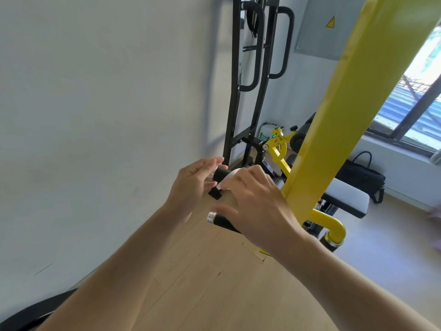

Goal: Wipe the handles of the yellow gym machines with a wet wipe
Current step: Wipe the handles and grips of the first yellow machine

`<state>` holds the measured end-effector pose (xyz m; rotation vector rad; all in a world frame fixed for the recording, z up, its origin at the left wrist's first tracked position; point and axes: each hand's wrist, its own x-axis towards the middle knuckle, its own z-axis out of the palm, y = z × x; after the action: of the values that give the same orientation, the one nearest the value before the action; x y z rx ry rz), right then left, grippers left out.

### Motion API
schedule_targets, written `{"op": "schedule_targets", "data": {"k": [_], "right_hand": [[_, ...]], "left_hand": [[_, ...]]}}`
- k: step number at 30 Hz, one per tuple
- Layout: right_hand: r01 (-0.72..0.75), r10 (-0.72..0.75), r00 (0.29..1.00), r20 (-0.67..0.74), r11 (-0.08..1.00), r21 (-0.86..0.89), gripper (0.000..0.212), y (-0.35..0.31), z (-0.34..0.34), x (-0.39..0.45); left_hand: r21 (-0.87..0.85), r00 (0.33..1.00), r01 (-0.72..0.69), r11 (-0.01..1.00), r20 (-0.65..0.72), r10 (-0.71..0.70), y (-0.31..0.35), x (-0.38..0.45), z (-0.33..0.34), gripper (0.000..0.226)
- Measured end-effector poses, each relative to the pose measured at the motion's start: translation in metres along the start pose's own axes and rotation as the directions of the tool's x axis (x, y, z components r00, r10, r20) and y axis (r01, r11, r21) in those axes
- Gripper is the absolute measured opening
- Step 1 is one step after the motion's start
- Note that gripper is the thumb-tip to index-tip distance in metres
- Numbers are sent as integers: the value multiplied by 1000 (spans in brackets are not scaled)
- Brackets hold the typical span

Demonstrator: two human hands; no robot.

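At 9 o'clock of center, our left hand (194,179) spreads wide, fingers straight, beside the end of the upper black handle (220,175). At center, our right hand (256,199) presses a white wet wipe (228,181) around this handle. A 2nd handle (220,219) lies at 6 o'clock of it. At 3 o'clock rises the yellow beam (343,108).
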<state>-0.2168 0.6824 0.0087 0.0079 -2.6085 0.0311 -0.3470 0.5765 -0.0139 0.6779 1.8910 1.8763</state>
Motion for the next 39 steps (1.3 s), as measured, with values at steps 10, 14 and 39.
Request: {"op": "schedule_targets", "data": {"k": [10, 14, 39], "right_hand": [[-109, 156, 977, -142, 950, 294, 22, 11, 0, 7], [-9, 81, 973, -216, 949, 314, 13, 9, 2, -1], [-537, 655, 686, 318, 162, 828, 39, -7, -29, 18]], "left_hand": [[324, 985, 10, 946, 161, -66, 22, 14, -3, 46], [431, 950, 52, 901, 257, -178, 36, 28, 2, 37], [180, 942, -264, 948, 258, 214, 69, 5, -13, 23]]}}
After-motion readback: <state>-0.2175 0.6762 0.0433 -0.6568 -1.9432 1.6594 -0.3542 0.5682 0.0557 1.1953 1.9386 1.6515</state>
